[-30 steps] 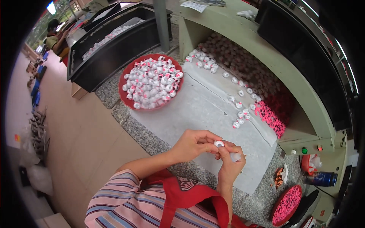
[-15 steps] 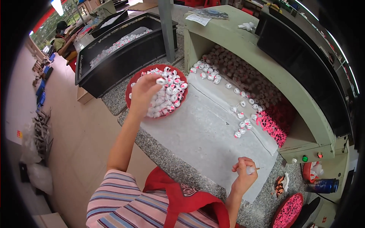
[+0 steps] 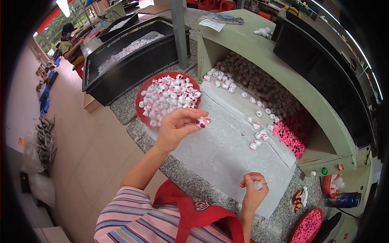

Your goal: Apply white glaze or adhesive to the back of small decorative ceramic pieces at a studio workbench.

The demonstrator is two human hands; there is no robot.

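Between the thumb and fingers of my left hand [image 3: 178,127] is a small white figure head [image 3: 202,122] with pink and black markings, held above the white paper sheet [image 3: 210,162]. Just behind that hand stands a red scalloped bowl [image 3: 139,115] heaped with similar white pieces [image 3: 168,95]. My right hand [image 3: 254,190], lower right over the sheet's near part, is closed around a small translucent bottle [image 3: 259,185] with a thin needle tip pointing right. Several white pieces [image 3: 258,137] lie on the sheet's far right part.
A pale green arched machine [image 3: 247,36] covers many white pieces and a pile of pink parts [image 3: 289,139]. Black bins [image 3: 133,60] stand far left behind a metal post [image 3: 179,36]. At lower right are a red dish of pink parts [image 3: 308,227] and a blue can [image 3: 344,199]. Another person [image 3: 71,44] sits far left.
My left hand has moved from above the bowl rightward and nearer, carrying the figure head, whose marked side now shows. My right hand has shifted slightly left with the bottle.
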